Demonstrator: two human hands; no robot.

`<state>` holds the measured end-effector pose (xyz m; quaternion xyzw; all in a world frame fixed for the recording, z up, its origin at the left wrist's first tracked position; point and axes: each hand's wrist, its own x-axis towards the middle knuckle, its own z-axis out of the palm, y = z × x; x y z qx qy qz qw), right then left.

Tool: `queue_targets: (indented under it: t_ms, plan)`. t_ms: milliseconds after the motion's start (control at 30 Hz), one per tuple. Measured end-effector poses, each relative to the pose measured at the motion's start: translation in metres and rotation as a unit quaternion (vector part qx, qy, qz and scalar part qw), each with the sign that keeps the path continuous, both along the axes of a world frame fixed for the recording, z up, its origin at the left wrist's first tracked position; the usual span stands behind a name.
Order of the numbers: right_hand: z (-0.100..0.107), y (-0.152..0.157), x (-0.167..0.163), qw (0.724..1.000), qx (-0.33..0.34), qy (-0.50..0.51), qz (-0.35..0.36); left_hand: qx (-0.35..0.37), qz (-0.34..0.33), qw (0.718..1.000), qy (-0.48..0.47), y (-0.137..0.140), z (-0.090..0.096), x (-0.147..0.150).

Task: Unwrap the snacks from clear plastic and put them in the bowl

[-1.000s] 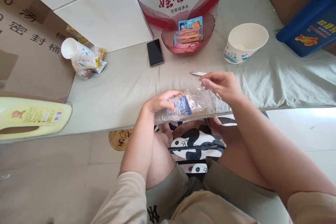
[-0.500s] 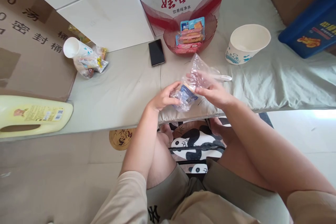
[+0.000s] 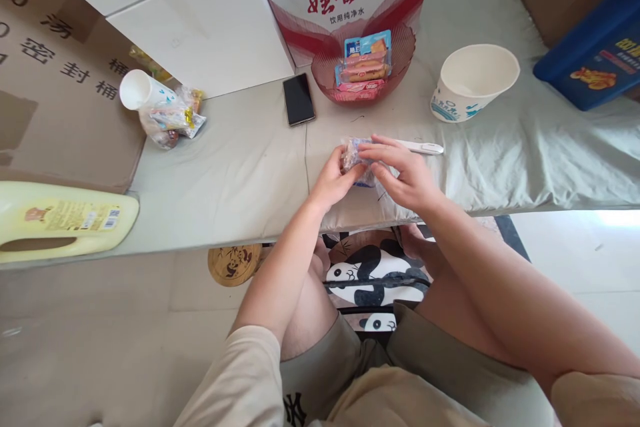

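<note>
My left hand [image 3: 333,179] is closed around a snack packet in clear crinkled plastic [image 3: 354,155], with blue print showing through. My right hand [image 3: 403,173] reaches over the packet from the right, fingers stretched out and apart, their tips touching the plastic. Part of the packet is hidden under those fingers. Just behind my right hand lies a slim white handle-like object [image 3: 427,147], its left end covered. Farther back, a pink ribbed glass bowl [image 3: 327,83] holds several wrapped snacks [image 3: 365,67].
A black phone [image 3: 299,100] lies left of the bowl, against a white box [image 3: 210,27]. At right stand a large paper cup [image 3: 463,103] and a blue container [image 3: 590,60]. Left are a tipped paper cup [image 3: 134,90], wrappers [image 3: 173,120] and a yellow bottle [image 3: 95,213].
The raised loose plastic has been folded down onto the packet. My left hand has moved right and slightly back with it; my right hand's fingers now spread over it.
</note>
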<state>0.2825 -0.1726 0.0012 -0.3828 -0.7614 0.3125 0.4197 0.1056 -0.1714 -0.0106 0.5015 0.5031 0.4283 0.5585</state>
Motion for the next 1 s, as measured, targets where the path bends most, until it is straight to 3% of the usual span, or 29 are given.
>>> queue_targets:
  t_ms: [133, 300, 467, 600, 700, 800, 900, 1000]
  plan:
    - [-0.009, 0.000, -0.009, 0.997, 0.053, -0.061, 0.019, -0.035, 0.074, 0.995, -0.055, 0.001, -0.001, 0.005]
    - [-0.015, 0.003, -0.016, 0.989, 0.098, -0.111, -0.030, -0.112, 0.042, 0.979, -0.167, -0.003, 0.007, -0.002]
    - [-0.009, -0.010, -0.026, 0.976, 0.112, -0.185, -0.036, -0.077, 0.073, 0.974, -0.200, 0.001, 0.006, -0.005]
    - [-0.003, -0.013, -0.019, 0.976, 0.149, -0.159, -0.013, -0.049, 0.114, 0.971, -0.203, 0.012, 0.013, -0.014]
    - [-0.007, 0.001, 0.004, 0.975, 0.116, -0.159, -0.107, -0.011, 0.167, 0.960, -0.222, 0.018, 0.019, -0.024]
    - [-0.017, 0.016, 0.029, 0.951, 0.032, -0.232, -0.202, 0.011, 0.183, 0.959, -0.218, 0.014, 0.013, -0.029]
    - [-0.023, 0.019, 0.038, 0.934, -0.015, -0.282, -0.217, 0.025, 0.194, 0.959, -0.204, 0.005, 0.003, -0.029]
    - [-0.015, 0.009, 0.031, 0.946, -0.032, -0.232, -0.223, 0.076, 0.232, 0.955, -0.172, -0.002, -0.001, -0.029]
